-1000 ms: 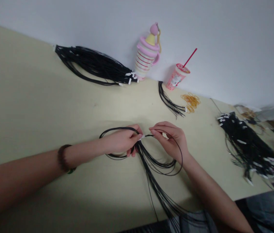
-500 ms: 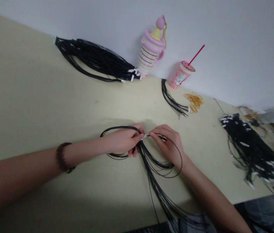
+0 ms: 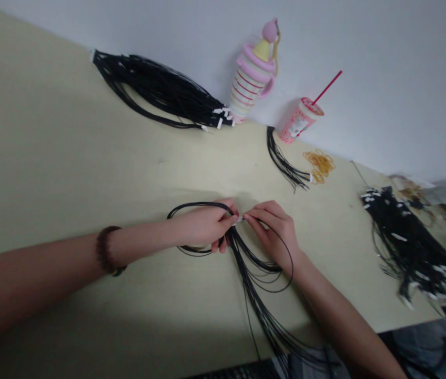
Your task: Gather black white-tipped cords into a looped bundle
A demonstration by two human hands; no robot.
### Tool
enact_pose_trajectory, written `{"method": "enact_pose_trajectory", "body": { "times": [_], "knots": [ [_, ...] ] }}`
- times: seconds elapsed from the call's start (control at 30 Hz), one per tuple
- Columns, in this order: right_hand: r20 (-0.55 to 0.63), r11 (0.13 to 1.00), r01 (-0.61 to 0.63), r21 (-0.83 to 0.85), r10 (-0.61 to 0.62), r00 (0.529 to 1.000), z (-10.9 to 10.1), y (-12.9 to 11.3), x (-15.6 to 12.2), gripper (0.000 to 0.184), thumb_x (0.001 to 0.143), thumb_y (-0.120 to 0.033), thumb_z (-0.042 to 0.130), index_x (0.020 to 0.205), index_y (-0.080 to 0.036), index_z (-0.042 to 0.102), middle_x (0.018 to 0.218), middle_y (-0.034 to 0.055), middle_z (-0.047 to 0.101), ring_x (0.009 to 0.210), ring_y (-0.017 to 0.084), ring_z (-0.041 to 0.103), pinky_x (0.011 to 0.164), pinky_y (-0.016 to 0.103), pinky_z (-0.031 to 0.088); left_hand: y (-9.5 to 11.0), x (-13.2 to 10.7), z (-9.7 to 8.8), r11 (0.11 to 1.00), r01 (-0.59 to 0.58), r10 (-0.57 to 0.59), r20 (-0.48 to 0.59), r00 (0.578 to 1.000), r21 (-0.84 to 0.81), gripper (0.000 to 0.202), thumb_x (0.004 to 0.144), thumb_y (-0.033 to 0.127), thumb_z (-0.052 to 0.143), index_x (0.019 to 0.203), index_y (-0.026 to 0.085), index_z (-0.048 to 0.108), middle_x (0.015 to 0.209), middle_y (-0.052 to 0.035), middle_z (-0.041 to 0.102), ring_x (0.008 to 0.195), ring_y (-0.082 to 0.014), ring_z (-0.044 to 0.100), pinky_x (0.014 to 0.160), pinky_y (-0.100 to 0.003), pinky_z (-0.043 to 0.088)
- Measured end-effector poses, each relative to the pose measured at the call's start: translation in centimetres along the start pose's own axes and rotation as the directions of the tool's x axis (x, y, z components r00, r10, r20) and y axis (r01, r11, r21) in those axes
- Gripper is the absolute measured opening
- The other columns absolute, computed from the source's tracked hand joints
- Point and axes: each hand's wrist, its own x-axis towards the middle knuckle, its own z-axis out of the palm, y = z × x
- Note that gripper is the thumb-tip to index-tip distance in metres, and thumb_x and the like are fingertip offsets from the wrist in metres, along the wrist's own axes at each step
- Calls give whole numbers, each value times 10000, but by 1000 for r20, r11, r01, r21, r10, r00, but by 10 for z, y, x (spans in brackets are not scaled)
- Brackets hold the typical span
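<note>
1. While the left hand (image 3: 209, 226) pinches a small white plug (image 3: 239, 219) between thumb and fingers, the right hand (image 3: 276, 231) has its fingertips drawn together on a thin wire (image 3: 291, 252) just beside it. Neither hand is spread; whether the wire's tip sits inside the plug, cannot tell.

2. Left grip probably serves to steady the plug, its end facing the right fingertips; the tight right pinch would suit so limp a wire, giving control near its tip.

3. Black wires (image 3: 242, 263) gather at the left fingers. One loop goes out left, passing beneath the left wrist; others bow out between the hands, towards the right wrist. Loose lengths trail down over the near edge of the table (image 3: 69, 158). Loops perhaps left slack so that nothing tugs at the plug.

4. Plug lies in the gap between the two hands, touching the left and close to the right fingertips.

5. Beyond the hands: a short wire bunch (image 3: 280, 162) beside yellow rubber bands (image 3: 320, 162). A large wire bundle (image 3: 160, 89) rests along the wall, perhaps to leave working room.
</note>
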Motion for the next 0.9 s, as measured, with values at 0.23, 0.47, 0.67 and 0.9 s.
{"method": "enact_pose_trajectory", "body": {
  "times": [0.23, 0.47, 0.67, 0.9],
  "knots": [
    [-30, 999, 37, -23, -38, 999, 2, 0, 1, 86, 789, -196, 549, 791, -160, 627, 763, 44, 593, 763, 123, 510, 696, 261, 452, -2, 1, 0, 1000, -12, 12, -2, 1000, 12, 274, 863, 445, 294, 936, 198, 387, 484, 43, 542, 355, -93, 465, 369, -176, 331],
    [-10, 994, 82, -71, -83, 997, 3, 1, 2, 85, 794, -200, 542, 770, -165, 616, 757, 45, 592, 760, 130, 500, 701, 276, 450, -2, 1, 0, 1000, -11, 11, -4, 1000, 19, 253, 868, 440, 292, 904, 204, 375, 481, 44, 542, 349, -89, 460, 359, -168, 332],
    [37, 987, 126, -100, -123, 992, 7, 4, 0, 129, 818, -202, 502, 781, -167, 621, 772, 55, 595, 776, 137, 491, 717, 290, 451, -3, 2, 0, 1000, -7, 8, -2, 1000, 20, 259, 866, 447, 292, 910, 204, 372, 482, 44, 538, 355, -95, 467, 360, -174, 332],
    [88, 990, 138, 31, -140, 986, -2, 8, 3, 135, 812, -198, 509, 852, -173, 634, 828, 57, 607, 808, 126, 528, 752, 291, 469, -2, 0, 0, 1000, -21, 21, -8, 1000, 14, 241, 865, 432, 303, 890, 202, 370, 484, 41, 543, 355, -92, 472, 359, -169, 337]
  ]
}}
